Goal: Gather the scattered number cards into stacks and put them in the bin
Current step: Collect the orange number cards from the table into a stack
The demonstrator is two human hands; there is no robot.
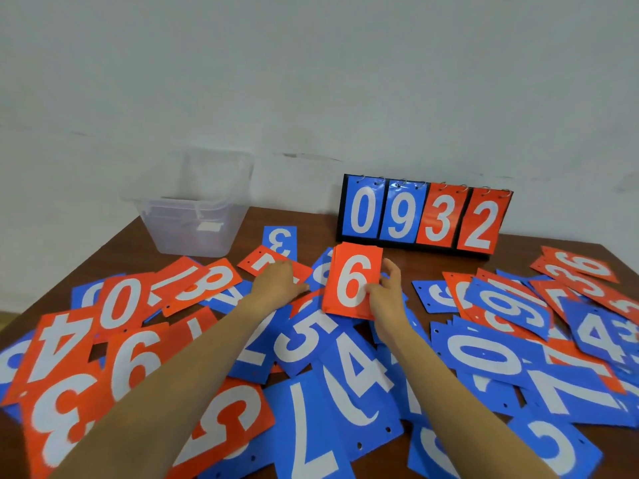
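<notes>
Red and blue number cards (311,344) lie scattered over the brown table (311,224). My right hand (387,295) holds a small stack of red cards (352,281) upright by its right edge, a white 6 on the front. My left hand (276,283) rests palm down on the cards just left of that stack, fingers on a red card (262,262). The clear plastic bin (193,209) stands at the back left of the table, with only a white label seen inside.
A flip scoreboard (423,219) showing 0 9 3 2 stands at the back right, just behind the held stack. Cards reach the table's left, right and near edges. A pale wall rises behind the table.
</notes>
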